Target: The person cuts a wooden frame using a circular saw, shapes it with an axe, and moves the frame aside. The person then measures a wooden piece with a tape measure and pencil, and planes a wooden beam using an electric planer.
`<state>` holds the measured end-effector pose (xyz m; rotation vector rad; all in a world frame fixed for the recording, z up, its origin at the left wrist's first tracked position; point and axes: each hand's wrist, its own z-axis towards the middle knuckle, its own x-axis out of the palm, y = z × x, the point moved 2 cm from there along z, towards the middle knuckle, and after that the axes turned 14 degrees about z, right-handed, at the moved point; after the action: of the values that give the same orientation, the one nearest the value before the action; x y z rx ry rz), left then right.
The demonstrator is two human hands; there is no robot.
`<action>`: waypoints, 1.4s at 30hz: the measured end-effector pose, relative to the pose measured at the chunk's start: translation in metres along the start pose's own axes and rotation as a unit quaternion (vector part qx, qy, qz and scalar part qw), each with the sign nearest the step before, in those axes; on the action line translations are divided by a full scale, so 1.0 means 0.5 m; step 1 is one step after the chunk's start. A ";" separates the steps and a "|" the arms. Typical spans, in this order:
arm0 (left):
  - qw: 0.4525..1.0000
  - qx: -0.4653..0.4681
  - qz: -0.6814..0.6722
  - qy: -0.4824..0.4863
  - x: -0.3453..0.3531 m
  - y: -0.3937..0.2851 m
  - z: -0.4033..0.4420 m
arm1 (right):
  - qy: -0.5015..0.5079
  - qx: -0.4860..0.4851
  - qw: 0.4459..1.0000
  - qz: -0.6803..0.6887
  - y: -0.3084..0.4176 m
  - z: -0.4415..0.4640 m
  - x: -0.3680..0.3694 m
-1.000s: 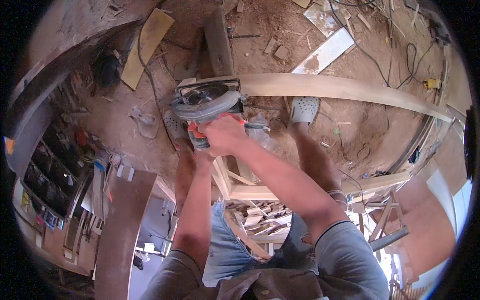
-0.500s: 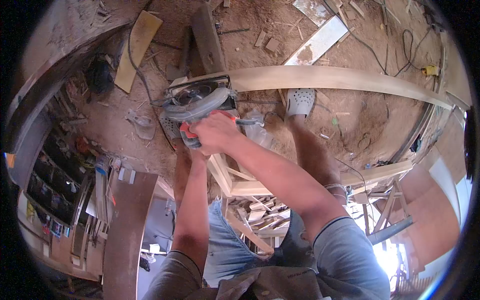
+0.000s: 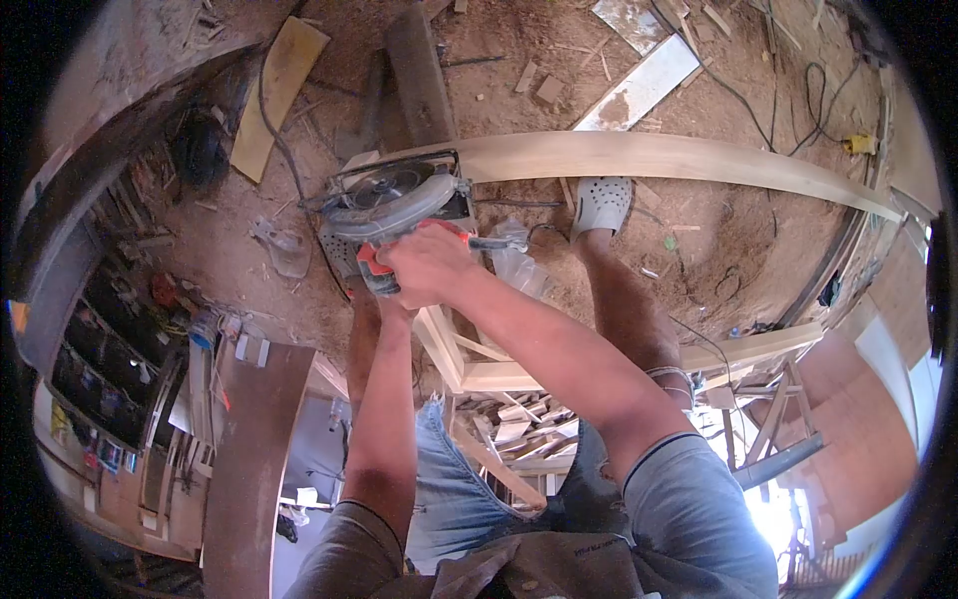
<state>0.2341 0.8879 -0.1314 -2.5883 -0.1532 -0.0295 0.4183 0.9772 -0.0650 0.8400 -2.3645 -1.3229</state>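
Over at nine o'clock I can see dark shelving [image 3: 110,344], and at eight a broad brown board [image 3: 249,459] stands near it. A yellowish board [image 3: 277,100] lies between ten and eleven on the reddish dirt floor [image 3: 489,100]. At eleven sits the circular saw [image 3: 394,212], at the left end of a long pale plank [image 3: 639,155] that sweeps past twelve and on beyond two. The right hand [image 3: 434,262] has its fingers curled closely round the saw's red handle. Offcuts [image 3: 514,424] are heaped between five and six, a whitish board [image 3: 639,88] lies at one, a yellow connector [image 3: 860,145] at two, and a curved brown panel [image 3: 868,439] fills the space near four.

The saw partly covers one pale sandal [image 3: 337,252]. The left hand [image 3: 399,302] is tucked against the right one, mostly hidden, so I can't tell how far its fingers are closed. From here I can't make out whether the blade is in the wood. Glare washes out the spot at four, and the shelving's contents blur together.

Compared with a second ago, the scene has slid slightly left in view; the saw remains at the plank's left end.
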 end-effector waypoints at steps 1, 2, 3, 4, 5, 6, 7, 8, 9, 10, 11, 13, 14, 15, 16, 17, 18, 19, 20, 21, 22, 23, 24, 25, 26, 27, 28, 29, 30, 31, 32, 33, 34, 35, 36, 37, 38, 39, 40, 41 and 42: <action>1.000 0.002 0.000 -0.001 -0.001 0.000 0.001 | -0.001 -0.001 1.000 0.002 0.002 0.000 -0.001; 1.000 0.002 0.002 -0.002 -0.002 -0.001 0.003 | 0.000 0.000 1.000 0.003 0.004 0.001 -0.002; 1.000 -0.001 -0.002 -0.004 0.000 -0.007 -0.001 | 0.000 0.002 1.000 0.004 0.004 0.002 -0.001; 1.000 -0.010 -0.010 -0.003 0.013 -0.028 -0.007 | 0.001 0.003 1.000 0.005 0.006 0.003 0.000; 1.000 -0.020 -0.017 -0.002 0.026 -0.048 -0.012 | -0.001 0.004 1.000 0.005 0.006 0.004 0.001; 0.999 -0.030 -0.025 -0.001 0.035 -0.064 -0.016 | -0.003 0.004 1.000 0.004 0.008 0.005 0.001; 0.999 -0.031 -0.033 0.010 0.031 -0.063 -0.013 | -0.005 0.005 1.000 0.004 0.009 0.006 0.002; 0.998 -0.033 -0.041 0.021 0.029 -0.064 -0.011 | -0.002 0.007 1.000 0.003 0.010 0.008 0.003; 0.997 -0.028 -0.050 0.043 0.009 -0.045 0.000 | 0.001 0.008 1.000 0.002 0.012 0.009 0.003; 0.996 -0.022 -0.059 0.064 -0.004 -0.032 0.008 | 0.004 0.010 1.000 0.001 0.014 0.010 0.003; 0.996 -0.016 -0.064 0.066 -0.017 -0.018 0.014 | 0.006 0.015 1.000 0.002 0.015 0.012 0.003; 0.997 0.001 -0.046 0.065 -0.018 -0.016 0.016 | 0.010 0.025 1.000 0.004 0.020 0.014 0.002; 0.998 0.012 -0.023 0.062 -0.021 -0.017 0.017 | 0.006 0.028 1.000 0.008 0.023 0.014 0.001; 0.998 0.029 0.029 0.056 -0.006 -0.039 0.012 | 0.002 0.031 0.999 0.012 0.029 0.013 -0.002; 0.997 0.031 0.042 0.057 0.001 -0.052 0.010 | -0.002 0.035 0.999 0.015 0.032 0.013 -0.004; 0.996 0.033 0.055 0.058 0.008 -0.065 0.008 | -0.002 0.033 0.999 0.019 0.034 0.014 -0.004; 0.997 0.019 0.030 0.066 0.009 -0.073 0.008 | -0.002 0.031 0.999 0.024 0.035 0.016 -0.004; 0.997 0.006 0.005 0.074 0.010 -0.080 0.008 | -0.001 0.029 0.999 0.028 0.036 0.019 -0.004; 0.996 -0.007 -0.020 0.082 0.011 -0.087 0.007 | 0.002 0.028 0.999 0.027 0.036 0.021 -0.003; 0.995 -0.021 -0.045 0.090 0.007 -0.087 0.008 | 0.004 0.027 0.999 0.025 0.037 0.023 -0.001; 0.996 -0.012 -0.029 0.086 0.002 -0.084 0.009 | 0.007 0.027 0.999 0.024 0.037 0.024 0.000; 0.997 -0.002 -0.014 0.081 -0.002 -0.082 0.009 | 0.006 0.025 0.999 0.021 0.036 0.026 0.002; 0.997 0.031 0.043 0.062 -0.025 -0.053 0.015 | 0.005 0.023 1.000 0.017 0.034 0.030 0.007; 0.988 0.113 0.055 0.095 -0.050 -0.015 0.038 | 0.004 0.022 1.000 0.014 0.034 0.031 0.010; 0.971 0.194 0.060 0.125 -0.074 0.022 0.059 | 0.004 0.020 1.000 0.013 0.033 0.033 0.012; 0.926 0.319 0.019 0.202 -0.087 0.058 0.112 | 0.004 0.017 1.000 0.012 0.033 0.035 0.013; 0.925 0.320 0.026 0.205 -0.086 0.054 0.111 | 0.004 0.014 1.000 0.011 0.034 0.037 0.013; 0.923 0.322 0.033 0.208 -0.086 0.049 0.111 | 0.005 0.016 1.000 0.011 0.035 0.038 0.013; 0.967 0.200 0.087 0.135 -0.067 -0.004 0.053 | 0.006 0.018 1.000 0.011 0.034 0.039 0.015; 0.979 0.140 0.111 0.096 -0.056 -0.023 0.035 | 0.008 0.020 1.000 0.012 0.035 0.041 0.015; 0.987 0.078 0.130 0.059 -0.046 -0.042 0.016 | 0.007 0.022 1.000 0.012 0.037 0.041 0.015; 0.987 0.083 0.122 0.059 -0.039 -0.044 0.013 | 0.007 0.024 1.000 0.013 0.038 0.041 0.015; 0.992 0.065 0.085 0.065 -0.037 -0.049 0.013 | 0.007 0.026 1.000 0.014 0.039 0.040 0.015; 0.995 0.047 0.049 0.070 -0.034 -0.055 0.012 | 0.006 0.025 1.000 0.014 0.040 0.041 0.015; 0.997 0.006 -0.016 0.081 -0.038 -0.060 0.015 | 0.005 0.024 1.000 0.013 0.040 0.042 0.016; 0.988 0.066 -0.054 0.126 -0.035 -0.053 0.033 | 0.004 0.023 1.000 0.013 0.040 0.042 0.017; 0.972 0.122 -0.096 0.174 -0.027 -0.051 0.048 | 0.006 0.021 1.000 0.012 0.040 0.043 0.017; 0.921 0.275 -0.107 0.253 -0.028 -0.005 0.098 | 0.007 0.019 1.000 0.011 0.043 0.043 0.015; 0.924 0.278 -0.093 0.245 -0.027 -0.007 0.098 | 0.009 0.016 1.000 0.011 0.044 0.044 0.014; 0.927 0.281 -0.080 0.237 -0.026 -0.010 0.097 | 0.008 0.014 1.000 0.012 0.045 0.045 0.014; 0.980 0.132 -0.042 0.142 -0.017 -0.067 0.045 | 0.008 0.011 1.000 0.013 0.045 0.045 0.015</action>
<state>0.2214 0.9272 -0.1336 -2.2817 -0.1485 -0.3827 0.3931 0.9966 -0.0580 0.8186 -2.3746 -1.2779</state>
